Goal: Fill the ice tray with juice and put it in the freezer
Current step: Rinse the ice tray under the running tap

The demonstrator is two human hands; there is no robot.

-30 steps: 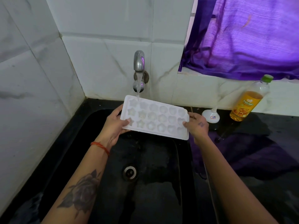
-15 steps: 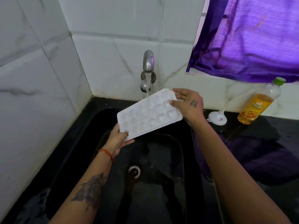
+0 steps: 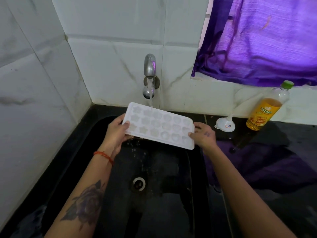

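A white ice tray [image 3: 159, 125] with shaped cells is held over the black sink [image 3: 96, 152], roughly level. My left hand [image 3: 116, 133] grips its left end with the thumb on top. My right hand [image 3: 203, 134] grips its right end. Water streams from the metal tap [image 3: 149, 67] onto the tray's far cells, and drops fall from its near edge. A juice bottle [image 3: 266, 107] with a green cap and orange liquid stands on the counter at the right.
A small white funnel [image 3: 224, 124] lies on the black counter [image 3: 274, 169] between the sink and the bottle. The drain [image 3: 138, 184] sits in the sink's middle. White tiled walls close the left and back. A purple curtain [image 3: 267, 40] hangs at the upper right.
The tray was tipped up on its right end half a second ago; now both hands hold it level again under the running water.
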